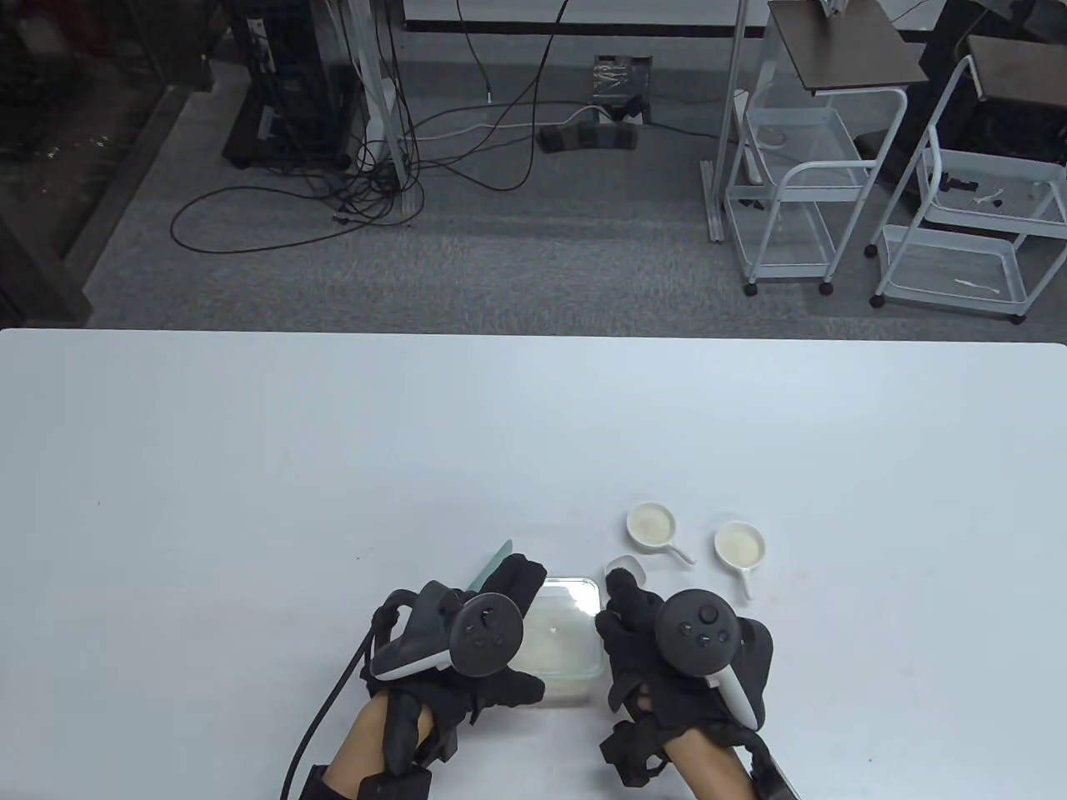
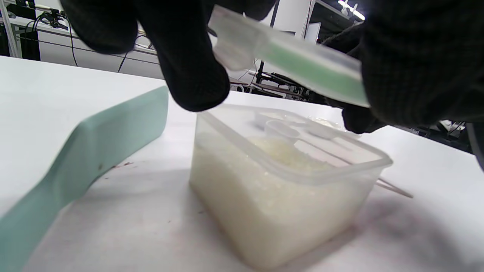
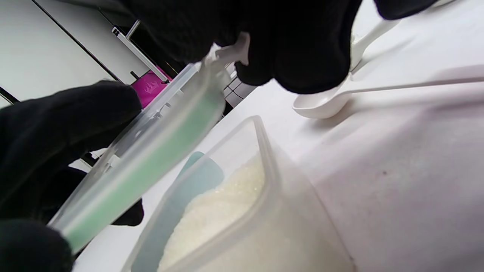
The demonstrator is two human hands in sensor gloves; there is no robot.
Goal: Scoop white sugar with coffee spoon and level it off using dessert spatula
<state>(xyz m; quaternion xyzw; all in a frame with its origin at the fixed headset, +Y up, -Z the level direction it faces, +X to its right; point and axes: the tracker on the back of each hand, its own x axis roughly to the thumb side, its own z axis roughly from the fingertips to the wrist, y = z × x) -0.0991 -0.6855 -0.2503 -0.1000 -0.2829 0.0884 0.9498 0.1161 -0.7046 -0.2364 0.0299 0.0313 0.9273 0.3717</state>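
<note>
- Holding the container lid [image 2: 302,64] between them, both hands hang over the open sugar container [image 1: 575,658] at the near edge of the table [image 1: 250,467]: the left hand [image 1: 467,642] grips one end, the right hand [image 1: 667,658] pinches the other by its tab, so neither hand is free.
- White sugar [image 2: 287,155] fills the container nearly to the rim, directly beneath the lid.
- Dessert spatula [image 2: 79,151], pale green, lies flat on the table just left of the container, its long axis running from the near left toward the far right; the left hand is plainly the nearer one.
- Coffee spoon [image 3: 321,104], white, lies on the table just beyond the right hand's fingers, handle running off toward the person's right; the right hand is nearer.
- Two small white handled dishes [image 1: 652,525] stand farther right, apart from the container.
- Judgement: the lid must be set aside before either tool can be taken.
- No brand, label or legible writing is visible on any item.
</note>
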